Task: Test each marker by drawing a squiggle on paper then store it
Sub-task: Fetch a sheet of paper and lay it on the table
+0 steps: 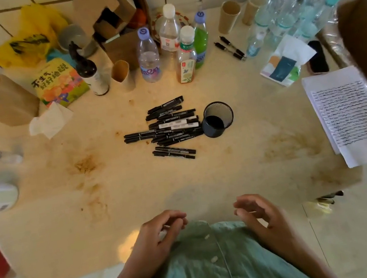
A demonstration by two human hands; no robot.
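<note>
My left hand and right hand hover at the near edge of the stained cream counter, just in front of my green buttoned shirt. Both have loosely curled fingers, half open, and hold nothing that I can make out; neither touches a marker.

The heap of slim black plastic markers lies at the middle of the counter, well apart from both hands. I count roughly fifteen, though overlaps prevent an exact tally; two carry white label strips, and two lie apart on the heap's near side. Touching the heap's right end, one round black wire-mesh pen cup lies tipped on its side, mouth facing the near edge.

At the right edge rests one stack of white paper, its top sheet filled with rows of black squiggles.

Along the far edge stand four capped plastic bottles, one holding green liquid, beside a black pump-top dispenser. Three brown cardboard tubes stand upright there. A cluster of clear teal-capped water bottles fills the far right corner, with two black pens lying just beside it.
</note>
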